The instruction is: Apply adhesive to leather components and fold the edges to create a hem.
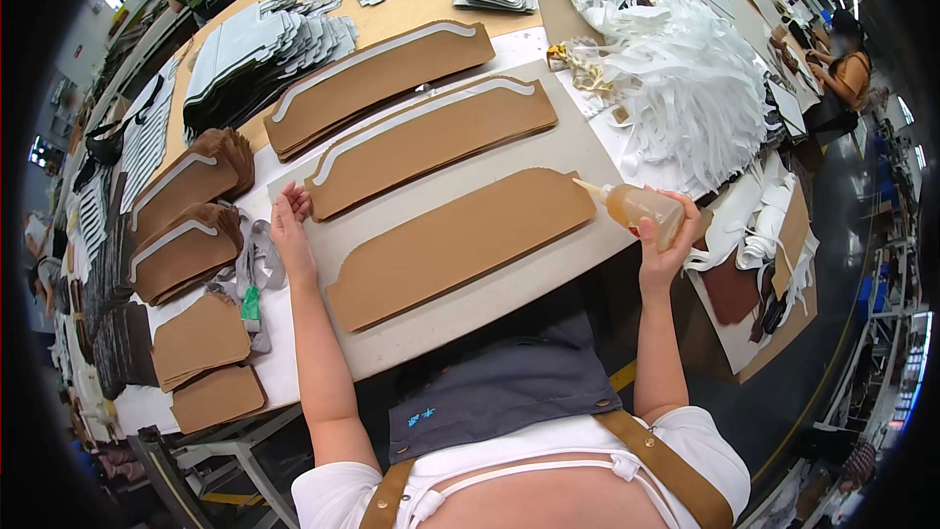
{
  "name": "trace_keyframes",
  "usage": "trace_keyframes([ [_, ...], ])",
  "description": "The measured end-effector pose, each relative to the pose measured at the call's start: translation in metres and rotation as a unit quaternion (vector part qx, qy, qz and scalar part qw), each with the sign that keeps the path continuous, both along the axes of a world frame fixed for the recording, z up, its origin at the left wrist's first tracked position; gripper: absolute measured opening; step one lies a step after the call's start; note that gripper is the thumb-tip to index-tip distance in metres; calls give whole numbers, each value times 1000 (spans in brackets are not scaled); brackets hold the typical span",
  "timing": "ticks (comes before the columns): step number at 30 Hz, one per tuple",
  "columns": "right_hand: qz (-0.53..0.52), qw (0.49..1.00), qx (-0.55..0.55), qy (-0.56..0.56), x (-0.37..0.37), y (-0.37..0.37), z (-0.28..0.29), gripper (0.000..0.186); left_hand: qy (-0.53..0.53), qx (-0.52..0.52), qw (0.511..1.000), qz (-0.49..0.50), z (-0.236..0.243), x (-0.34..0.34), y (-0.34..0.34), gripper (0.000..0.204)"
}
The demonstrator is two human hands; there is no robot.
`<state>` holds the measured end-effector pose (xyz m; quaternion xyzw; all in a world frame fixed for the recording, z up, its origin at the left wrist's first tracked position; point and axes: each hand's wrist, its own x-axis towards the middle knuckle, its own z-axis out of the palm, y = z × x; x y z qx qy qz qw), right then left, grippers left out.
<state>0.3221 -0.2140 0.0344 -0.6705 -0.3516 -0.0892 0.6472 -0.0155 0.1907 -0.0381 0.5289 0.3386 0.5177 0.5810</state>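
My right hand (666,240) is wrapped round a clear squeeze bottle (646,211) of amber liquid. The bottle lies tilted, its thin nozzle pointing left above the right end of the nearest brown panel stack (460,250). No white strip shows on that stack. Beyond it, a second brown panel stack (441,152) carries a white strip (421,118) along its curved far edge. My left hand (291,216) is beside this second stack's left end, fingers loosely bent and holding nothing I can see; whether it touches the panels I cannot tell.
Farther back lies another brown stack (382,83) with a white strip. Smaller brown piles (201,338) stand at the left, grey-white sheets (264,49) behind them. A heap of white strips (676,78) fills the right side. Co-workers (850,69) are at other tables.
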Motion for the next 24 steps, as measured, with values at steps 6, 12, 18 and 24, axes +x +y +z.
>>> trace_keyframes([
  [6, 6, 1000, -11, -24, 1, -2, -1, 53, 6, -2, 1000, 2, -1, 0, 1, 41],
  [12, 20, 999, -18, -37, -1, -1, 0, 53, 24, 6, 1000, -6, -4, -4, 2, 46],
  [18, 24, 999, -12, -48, -3, 4, -4, 53, 15, 0, 1000, 1, 0, -1, -1, 42],
  [24, 30, 999, -2, -38, -4, 12, -7, 53, 9, 3, 1000, 2, 1, -1, 0, 43],
])
